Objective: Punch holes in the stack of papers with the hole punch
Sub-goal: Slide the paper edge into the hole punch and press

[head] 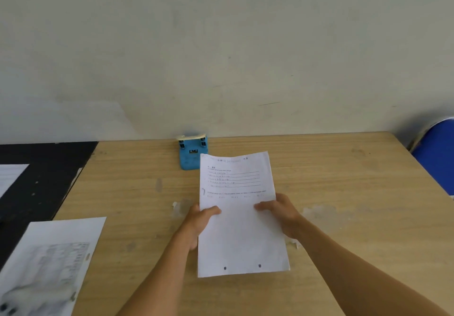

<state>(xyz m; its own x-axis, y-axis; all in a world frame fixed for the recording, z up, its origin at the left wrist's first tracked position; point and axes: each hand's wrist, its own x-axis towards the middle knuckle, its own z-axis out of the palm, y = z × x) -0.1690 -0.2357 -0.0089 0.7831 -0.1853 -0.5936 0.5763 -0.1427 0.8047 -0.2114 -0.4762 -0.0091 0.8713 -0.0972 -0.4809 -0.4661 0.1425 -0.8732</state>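
A white stack of papers [242, 232] with printed lines on its upper half is held above the wooden table [344, 180]. Two dark punched holes show near its lower edge. My left hand [200, 220] grips the stack's left edge, thumb on top. On the right edge, my right hand [280, 213] does the same. A blue hole punch [191, 152] with a cream handle stands at the table's far edge by the wall, just beyond the stack's top left corner, which overlaps its near right corner in view.
Another printed sheet [46, 269] lies at the table's near left corner. A black surface [36, 188] with a white sheet adjoins the table on the left. A blue chair [437, 158] stands at the far right. The wall runs right behind the table.
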